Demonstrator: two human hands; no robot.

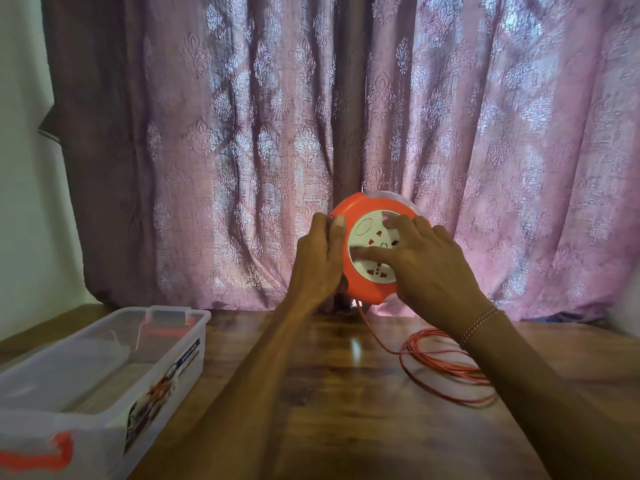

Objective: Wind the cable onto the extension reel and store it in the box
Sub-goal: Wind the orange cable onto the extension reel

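Note:
An orange extension reel (360, 282) with a white socket face stands upright on its edge at the back of the wooden table, in front of the curtain. My left hand (320, 261) grips its left rim, thumb on the front. My right hand (422, 263) lies on the white socket face, fingers spread, thumb and a fingertip pressed into it. An orange cable (446, 365) runs down from the reel's bottom and lies in loose loops on the table to the right, partly hidden under my right forearm. The clear plastic box (166, 344) sits open at the left.
A pink patterned curtain (242, 150) hangs right behind the reel. The box has orange clips at its near and far ends. The wooden table (329, 393) stretches between the box and the cable loops.

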